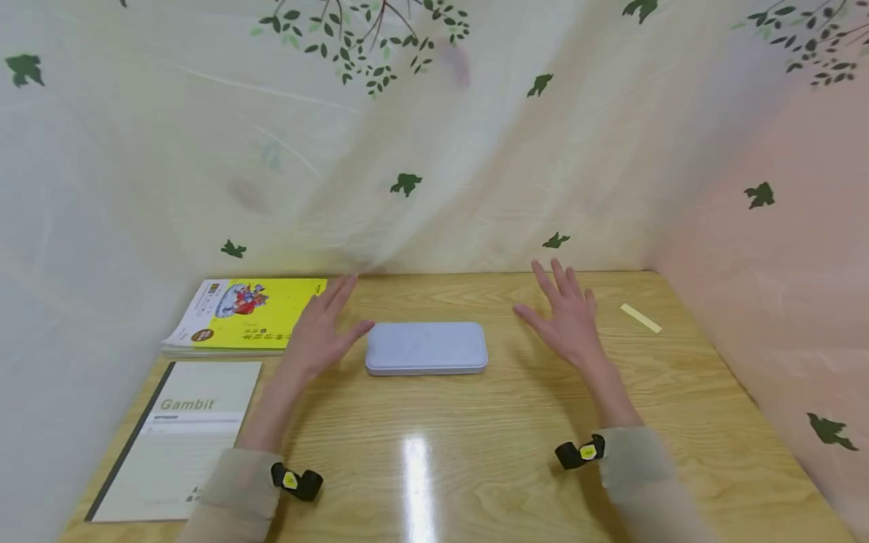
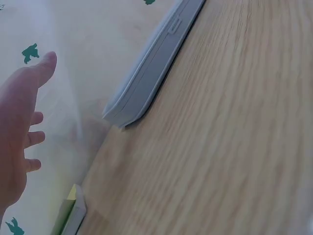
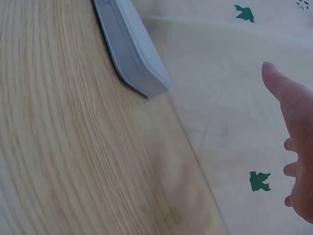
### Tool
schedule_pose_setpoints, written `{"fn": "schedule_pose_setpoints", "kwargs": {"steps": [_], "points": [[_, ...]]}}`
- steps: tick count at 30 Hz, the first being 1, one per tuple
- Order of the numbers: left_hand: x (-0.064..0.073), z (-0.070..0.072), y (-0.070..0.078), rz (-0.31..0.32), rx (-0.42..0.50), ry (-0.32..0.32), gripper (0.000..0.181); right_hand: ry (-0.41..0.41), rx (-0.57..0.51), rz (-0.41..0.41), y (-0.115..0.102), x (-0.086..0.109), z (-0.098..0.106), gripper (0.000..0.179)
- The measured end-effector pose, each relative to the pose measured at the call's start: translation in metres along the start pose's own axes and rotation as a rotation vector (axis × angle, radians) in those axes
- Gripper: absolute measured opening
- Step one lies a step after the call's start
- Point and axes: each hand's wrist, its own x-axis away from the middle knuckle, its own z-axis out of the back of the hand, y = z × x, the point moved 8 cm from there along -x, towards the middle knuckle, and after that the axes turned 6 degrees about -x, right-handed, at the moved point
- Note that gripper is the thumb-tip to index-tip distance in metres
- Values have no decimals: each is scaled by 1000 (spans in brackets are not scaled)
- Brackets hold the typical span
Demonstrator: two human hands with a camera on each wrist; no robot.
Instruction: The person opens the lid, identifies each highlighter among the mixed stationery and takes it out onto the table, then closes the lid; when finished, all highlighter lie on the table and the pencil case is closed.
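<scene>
A closed, pale blue-grey flat case (image 1: 426,348) with rounded corners lies on the wooden table between my two hands. In the left wrist view a small latch shows on the front side of the case (image 2: 151,68). My left hand (image 1: 319,335) is held to the left of it, fingers spread, the thumb pointing toward its left end. On the other side my right hand (image 1: 566,320) hovers with spread fingers, farther from the case. The right wrist view shows a gap between the case (image 3: 134,54) and the right thumb. Neither hand holds anything.
At the back left lies a stack of yellow and white books (image 1: 271,309). A grey Gambit notebook (image 1: 183,437) lies in front of it, partly under my left forearm. A pale yellow strip (image 1: 641,318) lies at right. Curtains (image 1: 475,151) with leaf and bird prints border the table.
</scene>
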Motion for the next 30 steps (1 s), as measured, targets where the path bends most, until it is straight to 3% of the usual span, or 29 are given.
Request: {"fn": "schedule_pose_setpoints", "kwargs": {"steps": [6, 15, 21, 30], "points": [[2, -10, 7, 56, 151, 24, 82, 26, -121, -8, -13, 0, -9, 83], [5, -11, 11, 91, 225, 65, 78, -22, -269, 6, -36, 3, -33, 83], [10, -15, 7, 80, 230, 17, 81, -70, -286, 47, -48, 7, -50, 84], [21, -33, -1, 99, 289, -100, 97, -164, -265, 67, -57, 12, -68, 87]]}}
